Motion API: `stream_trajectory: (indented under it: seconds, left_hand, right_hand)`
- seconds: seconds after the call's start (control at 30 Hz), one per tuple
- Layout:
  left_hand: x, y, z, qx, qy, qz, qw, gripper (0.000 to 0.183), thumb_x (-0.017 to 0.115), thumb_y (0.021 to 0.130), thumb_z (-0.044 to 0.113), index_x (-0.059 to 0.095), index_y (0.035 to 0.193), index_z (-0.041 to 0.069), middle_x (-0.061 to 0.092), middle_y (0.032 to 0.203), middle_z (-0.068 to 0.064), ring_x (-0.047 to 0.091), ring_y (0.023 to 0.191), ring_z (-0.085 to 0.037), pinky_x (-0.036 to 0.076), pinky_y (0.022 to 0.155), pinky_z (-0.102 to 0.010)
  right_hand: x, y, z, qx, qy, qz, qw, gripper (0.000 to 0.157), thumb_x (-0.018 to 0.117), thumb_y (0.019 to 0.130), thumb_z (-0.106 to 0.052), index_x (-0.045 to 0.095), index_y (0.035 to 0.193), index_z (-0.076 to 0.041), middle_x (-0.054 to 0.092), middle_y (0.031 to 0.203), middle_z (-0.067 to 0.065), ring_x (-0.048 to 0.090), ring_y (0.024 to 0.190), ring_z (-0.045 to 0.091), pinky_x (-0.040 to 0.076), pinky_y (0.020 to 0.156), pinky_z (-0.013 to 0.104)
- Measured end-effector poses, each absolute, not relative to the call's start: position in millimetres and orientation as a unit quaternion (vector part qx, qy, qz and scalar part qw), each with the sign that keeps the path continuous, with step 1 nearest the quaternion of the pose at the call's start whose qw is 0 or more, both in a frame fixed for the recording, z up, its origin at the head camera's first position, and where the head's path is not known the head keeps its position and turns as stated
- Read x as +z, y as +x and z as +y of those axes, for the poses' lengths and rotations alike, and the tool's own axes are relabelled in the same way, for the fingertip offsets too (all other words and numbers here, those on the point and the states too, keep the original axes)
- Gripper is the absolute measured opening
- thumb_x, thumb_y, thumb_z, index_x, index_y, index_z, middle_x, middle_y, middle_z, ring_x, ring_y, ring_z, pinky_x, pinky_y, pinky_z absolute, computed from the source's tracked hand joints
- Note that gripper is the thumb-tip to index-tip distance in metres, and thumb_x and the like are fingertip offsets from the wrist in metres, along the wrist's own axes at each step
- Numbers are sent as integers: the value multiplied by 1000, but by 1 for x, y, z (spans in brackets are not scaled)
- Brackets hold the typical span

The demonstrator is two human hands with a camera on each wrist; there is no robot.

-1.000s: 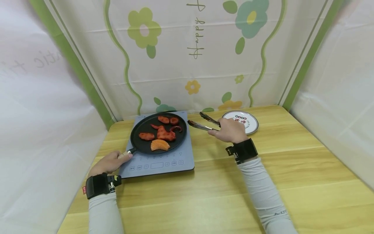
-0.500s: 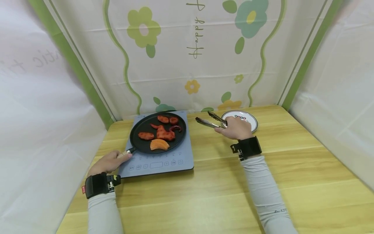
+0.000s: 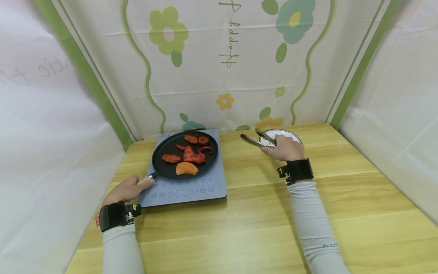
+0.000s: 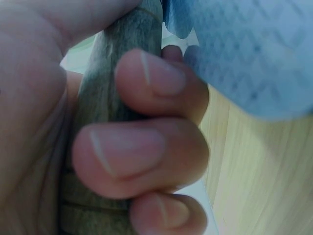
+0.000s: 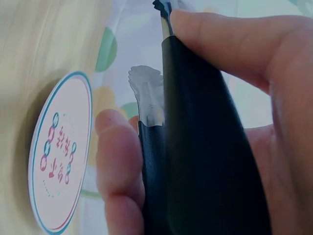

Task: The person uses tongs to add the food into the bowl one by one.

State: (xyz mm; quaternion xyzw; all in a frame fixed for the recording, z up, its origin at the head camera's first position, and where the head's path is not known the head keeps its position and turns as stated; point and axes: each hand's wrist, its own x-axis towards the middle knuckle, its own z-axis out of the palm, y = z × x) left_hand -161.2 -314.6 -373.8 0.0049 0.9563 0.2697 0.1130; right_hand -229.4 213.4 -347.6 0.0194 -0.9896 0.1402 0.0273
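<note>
My left hand (image 3: 129,189) grips the wooden handle (image 4: 122,83) of a black frying pan (image 3: 171,171), fingers curled round it in the left wrist view. The pan sits on a grey induction cooktop (image 3: 219,182). In it lie an orange slice (image 3: 186,168) that looks like salmon, a red-brown chicken wing (image 3: 193,155), a dark curled tentacle-like piece (image 3: 206,149) and several smaller reddish pieces (image 3: 171,158). My right hand (image 3: 286,148) holds metal tongs (image 3: 252,140) by their black handles (image 5: 200,137), the arms spread with nothing between the tips. They hover near a white plate (image 3: 280,133), partly hidden by the hand.
The plate, with printed red lettering and a coloured rim (image 5: 87,98), stands at the back right of the wooden table (image 3: 239,228). A floral curtain (image 3: 195,76) closes the back, and white sheets (image 3: 393,114) hang along both sides.
My right hand has moved to the right with the tongs, away from the pan and over toward the plate. The left hand, pan and food have stayed in place.
</note>
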Motion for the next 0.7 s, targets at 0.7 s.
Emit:
stream_trajectory:
  seconds: [0.7]
  left_hand:
    - [-375, -166, -317, 274, -3, 953, 127, 60, 52, 88, 65, 44, 85, 5, 37, 68, -3, 37, 54, -17, 31, 50, -32]
  right_hand:
    - [-359, -235, 243, 167, -27, -986, 10, 59, 52, 84, -68, 54, 96, -10, 54, 91, 8, 51, 81, 27, 37, 66, 45]
